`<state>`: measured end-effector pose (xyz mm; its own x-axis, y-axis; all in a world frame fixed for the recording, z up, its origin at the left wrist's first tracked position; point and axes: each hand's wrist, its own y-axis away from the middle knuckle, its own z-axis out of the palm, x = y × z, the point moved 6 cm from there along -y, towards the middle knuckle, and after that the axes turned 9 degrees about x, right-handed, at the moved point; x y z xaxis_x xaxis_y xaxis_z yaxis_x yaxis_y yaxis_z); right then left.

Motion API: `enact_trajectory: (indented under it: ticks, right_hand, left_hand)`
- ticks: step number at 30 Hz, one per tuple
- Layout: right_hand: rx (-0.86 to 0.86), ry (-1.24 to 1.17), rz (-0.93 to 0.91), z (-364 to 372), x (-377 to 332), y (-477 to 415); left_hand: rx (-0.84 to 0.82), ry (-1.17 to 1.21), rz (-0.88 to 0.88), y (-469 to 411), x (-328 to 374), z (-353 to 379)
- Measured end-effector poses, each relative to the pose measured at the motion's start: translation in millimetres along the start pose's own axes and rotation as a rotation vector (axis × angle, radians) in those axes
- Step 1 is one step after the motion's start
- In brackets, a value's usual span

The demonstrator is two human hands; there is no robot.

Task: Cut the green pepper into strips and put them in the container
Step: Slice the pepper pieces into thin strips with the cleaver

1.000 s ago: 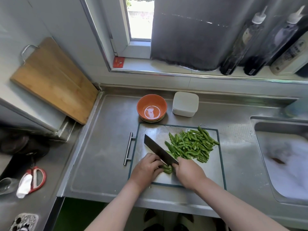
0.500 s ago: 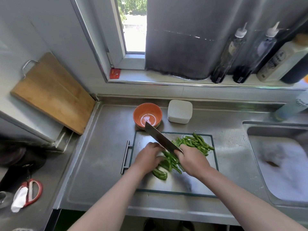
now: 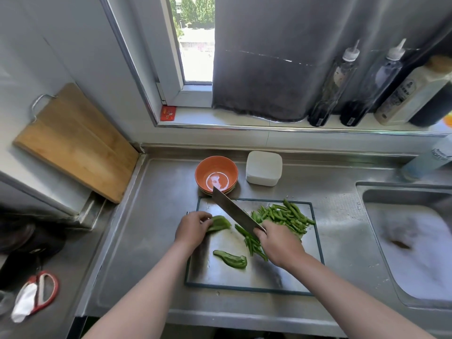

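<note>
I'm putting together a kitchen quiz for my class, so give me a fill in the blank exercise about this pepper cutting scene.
1. The right hand grips the ____.
2. The left hand holds a piece of green ____.
3. The bowl beyond the cutting board is coloured ____.
4. The cut strips are piled at the board's far ____ corner.

Missing words: knife; pepper; orange; right.
</note>
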<state>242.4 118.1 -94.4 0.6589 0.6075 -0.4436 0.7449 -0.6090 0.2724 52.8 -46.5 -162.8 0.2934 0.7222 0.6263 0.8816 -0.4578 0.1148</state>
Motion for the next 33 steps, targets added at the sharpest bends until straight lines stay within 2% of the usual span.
enact_trajectory:
  ticks: [2, 4, 7, 11, 13, 16, 21, 23, 25, 28, 31, 33]
  right_hand:
    - [-0.012, 0.002, -0.001, 3, -3, -1]
    - [-0.023, 0.016, -0.01, 6, -6, 0]
    - [-0.034, 0.032, -0.025, 8, -12, 2]
    - [-0.035, 0.055, -0.06, 8, -20, 4]
    - [-0.036, 0.068, -0.062, 9, -22, 5]
    - [-0.041, 0.062, -0.055, 9, -22, 9]
    - [-0.037, 0.07, -0.047, 8, -15, 18]
    - [-0.03, 0.063, -0.043, 7, -12, 22]
    - [-0.026, 0.052, -0.044, 6, -10, 27]
    - [-0.014, 0.063, -0.059, 6, -5, 36]
    - [-0.008, 0.079, -0.102, 8, -3, 46]
    - [-0.008, 0.102, -0.142, 11, -4, 53]
  left_hand:
    - [0.01, -0.056, 0.024, -4, 0, -1]
    - [0.073, -0.099, 0.148, 1, 7, -2]
    - [0.168, -0.021, 0.351, 25, 18, -8]
    - [-0.04, -0.021, 0.699, 75, 35, 8]
    - [-0.119, -0.069, 0.782, 84, 32, 19]
    - [-0.157, -0.115, 0.756, 85, 18, 24]
    - [-0.098, -0.028, 0.462, 79, 2, 15]
    - [-0.099, -0.035, 0.397, 81, -1, 15]
    - [-0.06, -0.061, 0.43, 86, 1, 13]
    - [0.041, -0.072, 0.593, 95, 17, 13]
    - [0.053, -0.116, 0.8, 110, 36, 28]
    - [0.06, -0.163, 0.841, 116, 37, 43]
